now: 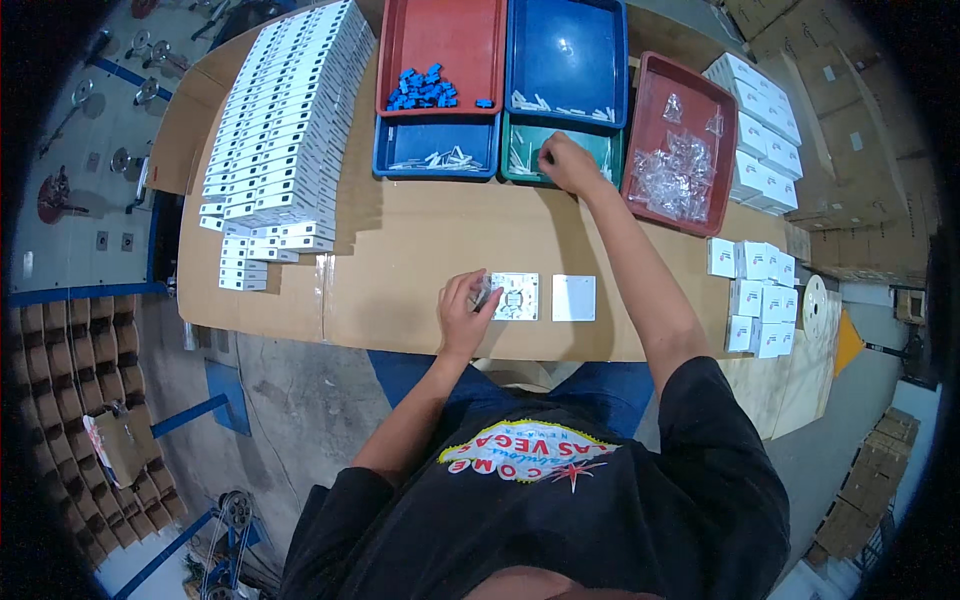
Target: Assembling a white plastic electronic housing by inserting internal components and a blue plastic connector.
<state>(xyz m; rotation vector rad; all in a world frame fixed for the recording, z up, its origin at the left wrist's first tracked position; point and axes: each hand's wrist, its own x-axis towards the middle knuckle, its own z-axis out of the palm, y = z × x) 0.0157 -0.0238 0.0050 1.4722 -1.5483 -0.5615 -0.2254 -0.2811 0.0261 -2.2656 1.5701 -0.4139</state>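
Note:
My left hand (pixel 466 312) rests on the cardboard-covered table with its fingers curled, right at the left edge of a square white open housing (pixel 515 297). A small grey or clear bit shows between thumb and fingers, too small to name. Beside the housing, to the right, lies a plain white square plate (pixel 574 298). My right hand (pixel 572 163) reaches over a green tray (pixel 527 176) that holds thin white sticks (pixel 519 152). Its fingers are pinched together there, and whatever may be between them is hidden.
Blue clips (pixel 422 90) lie in a red tray, white sticks (pixel 440 160) in a blue one. Another blue tray (pixel 567 45) stands behind the green one. A red tray (pixel 648 110) holds clear plastic parts (pixel 680 175). White boxes are stacked left (pixel 285 120) and right (pixel 765 300).

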